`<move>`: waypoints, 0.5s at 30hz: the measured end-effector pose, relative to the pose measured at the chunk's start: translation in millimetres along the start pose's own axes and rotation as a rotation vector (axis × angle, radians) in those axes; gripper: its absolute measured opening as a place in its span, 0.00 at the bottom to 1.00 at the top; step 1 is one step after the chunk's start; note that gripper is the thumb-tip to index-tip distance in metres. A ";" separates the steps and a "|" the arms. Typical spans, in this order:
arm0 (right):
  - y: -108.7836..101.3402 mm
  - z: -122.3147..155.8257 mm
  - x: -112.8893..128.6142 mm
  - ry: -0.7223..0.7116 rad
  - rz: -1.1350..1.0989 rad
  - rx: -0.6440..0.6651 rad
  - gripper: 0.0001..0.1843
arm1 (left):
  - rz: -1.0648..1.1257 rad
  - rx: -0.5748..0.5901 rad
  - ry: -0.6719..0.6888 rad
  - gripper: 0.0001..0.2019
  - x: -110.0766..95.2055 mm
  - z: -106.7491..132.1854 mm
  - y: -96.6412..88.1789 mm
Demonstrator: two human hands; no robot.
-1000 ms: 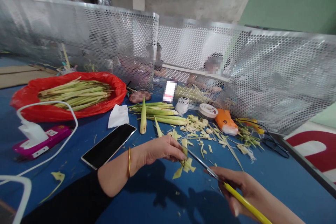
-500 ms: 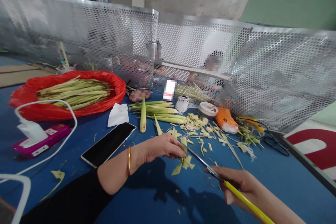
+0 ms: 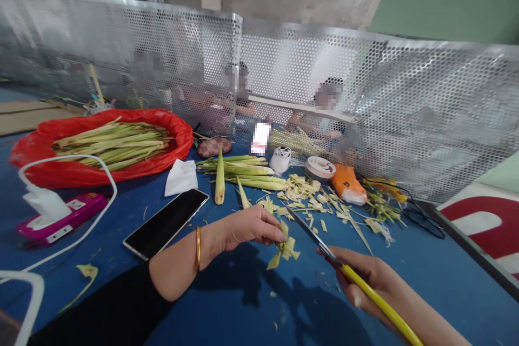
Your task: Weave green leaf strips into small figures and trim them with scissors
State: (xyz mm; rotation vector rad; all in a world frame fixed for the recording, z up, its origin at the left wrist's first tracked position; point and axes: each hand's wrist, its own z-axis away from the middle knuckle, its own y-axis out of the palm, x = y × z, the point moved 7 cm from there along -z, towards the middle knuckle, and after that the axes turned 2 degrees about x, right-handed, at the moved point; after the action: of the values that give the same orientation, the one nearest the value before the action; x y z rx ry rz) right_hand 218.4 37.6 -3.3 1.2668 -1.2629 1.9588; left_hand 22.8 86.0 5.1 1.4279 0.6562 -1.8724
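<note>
Between the fingertips of my left hand (image 3: 255,225) is a small woven piece of pale green leaf strips (image 3: 287,247), its cut ends spreading out above the table. My right hand (image 3: 367,278) grips yellow-handled scissors (image 3: 338,260), whose blades point up and left. The blade tips are just right of the leaf piece, apart from it, and the blades look closed together. Beyond my hands lie leaf scraps (image 3: 302,186), a bundle of green stalks (image 3: 255,167) and a single pointed stalk (image 3: 220,178). My fingers partly cover the leaf piece.
On the blue table, left, are a red bag of stalks (image 3: 170,159), a magenta power strip (image 3: 67,221) with a white cable and a dark phone (image 3: 166,223). A tape roll (image 3: 320,167) and orange tissue pack (image 3: 348,184) sit behind. A perforated metal screen (image 3: 300,59) fronts people.
The scissors have come away from the leaf piece slightly to the right, so their tips no longer overlap it. My left hand keeps its hold in nearly the same place.
</note>
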 end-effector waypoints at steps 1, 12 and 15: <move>-1.9 -0.6 -1.4 0.003 0.030 -0.014 0.46 | -0.002 0.002 0.004 0.08 0.8 -0.4 -0.4; -9.9 -13.9 -21.8 0.027 1.053 -0.239 0.31 | 0.500 -0.121 -0.013 0.10 22.8 -10.2 1.8; -8.2 -12.5 -7.2 -0.094 0.956 -0.322 0.22 | 0.607 -0.179 -0.024 0.13 25.7 -8.8 8.2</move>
State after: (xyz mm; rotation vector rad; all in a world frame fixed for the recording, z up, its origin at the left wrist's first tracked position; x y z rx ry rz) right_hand 222.5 53.0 -7.8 0.6189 -2.4192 2.1170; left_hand 30.3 81.7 -22.0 1.2996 0.3147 -1.3181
